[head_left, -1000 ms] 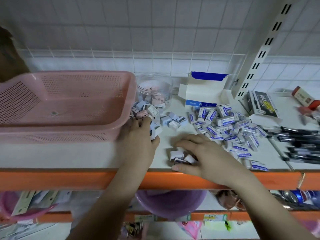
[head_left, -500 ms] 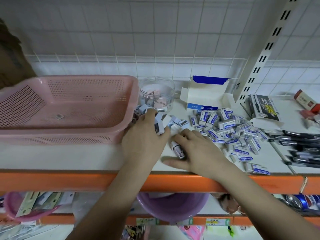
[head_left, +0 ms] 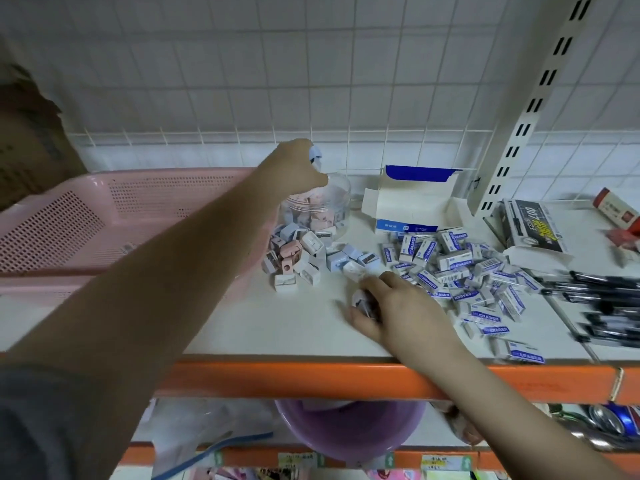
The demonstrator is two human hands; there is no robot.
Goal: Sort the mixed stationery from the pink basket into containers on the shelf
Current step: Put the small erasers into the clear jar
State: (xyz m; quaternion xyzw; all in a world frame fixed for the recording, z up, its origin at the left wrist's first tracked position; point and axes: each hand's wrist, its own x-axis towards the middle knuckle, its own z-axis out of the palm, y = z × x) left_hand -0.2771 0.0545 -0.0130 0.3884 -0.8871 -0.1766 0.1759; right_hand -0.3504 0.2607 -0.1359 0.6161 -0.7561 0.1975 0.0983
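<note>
We see the left hand (head_left: 294,168) extended over the clear jar (head_left: 320,211), arm stretched forward, fingers clenched around pale blue sharpeners (head_left: 316,154). The right hand (head_left: 391,306) rests palm-down on the shelf (head_left: 277,323), fingers curled around a small white sharpener (head_left: 362,301). The pink basket (head_left: 104,223) sits at 9 o'clock of the jar. Loose erasers (head_left: 460,271) lie at 3 o'clock of the right hand.
</note>
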